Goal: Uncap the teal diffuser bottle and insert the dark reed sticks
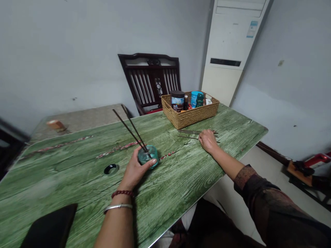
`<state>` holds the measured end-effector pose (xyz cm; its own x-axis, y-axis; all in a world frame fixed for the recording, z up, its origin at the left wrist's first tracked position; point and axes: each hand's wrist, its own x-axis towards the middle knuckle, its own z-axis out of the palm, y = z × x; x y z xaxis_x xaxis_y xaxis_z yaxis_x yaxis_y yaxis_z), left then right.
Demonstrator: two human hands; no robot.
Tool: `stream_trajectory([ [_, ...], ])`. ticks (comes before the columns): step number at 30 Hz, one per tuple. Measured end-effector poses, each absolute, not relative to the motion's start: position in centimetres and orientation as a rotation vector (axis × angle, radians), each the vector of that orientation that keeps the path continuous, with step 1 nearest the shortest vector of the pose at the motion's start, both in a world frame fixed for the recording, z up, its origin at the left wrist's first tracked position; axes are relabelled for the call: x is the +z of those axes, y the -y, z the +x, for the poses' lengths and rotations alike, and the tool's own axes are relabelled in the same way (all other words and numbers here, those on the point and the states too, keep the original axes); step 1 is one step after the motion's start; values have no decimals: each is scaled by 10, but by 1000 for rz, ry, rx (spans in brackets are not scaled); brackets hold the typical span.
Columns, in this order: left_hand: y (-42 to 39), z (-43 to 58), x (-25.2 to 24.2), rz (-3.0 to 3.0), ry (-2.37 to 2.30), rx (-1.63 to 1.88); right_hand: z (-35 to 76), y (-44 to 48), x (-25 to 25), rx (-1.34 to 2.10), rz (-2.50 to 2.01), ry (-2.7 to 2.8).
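My left hand (134, 169) is shut around a small teal glass bottle (148, 157) on the green wood-grain table (62, 186). Two thin dark reed sticks (130, 129) stand tilted in the bottle's neck. My right hand (208, 141) rests palm down at the near end of a loose bunch of thin dark sticks (197, 133) lying on the table. Its fingers are over the sticks, and I cannot tell whether they grip them.
A woven basket (190, 110) of jars and bottles stands at the table's far edge. A black ring (111, 169) and pink-flecked sprigs (117, 149) lie on the table. A dark flat object (50, 225) sits at the near edge. A dark wooden chair (150, 77) stands behind.
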<state>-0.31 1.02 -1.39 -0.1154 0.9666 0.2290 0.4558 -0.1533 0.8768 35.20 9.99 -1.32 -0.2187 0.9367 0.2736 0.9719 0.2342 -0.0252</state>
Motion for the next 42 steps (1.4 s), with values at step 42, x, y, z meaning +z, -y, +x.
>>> stream_trajectory([
  [42,-13,-4,-19,1657,-1543,1238,228,-77,23,344,-1092,2039],
])
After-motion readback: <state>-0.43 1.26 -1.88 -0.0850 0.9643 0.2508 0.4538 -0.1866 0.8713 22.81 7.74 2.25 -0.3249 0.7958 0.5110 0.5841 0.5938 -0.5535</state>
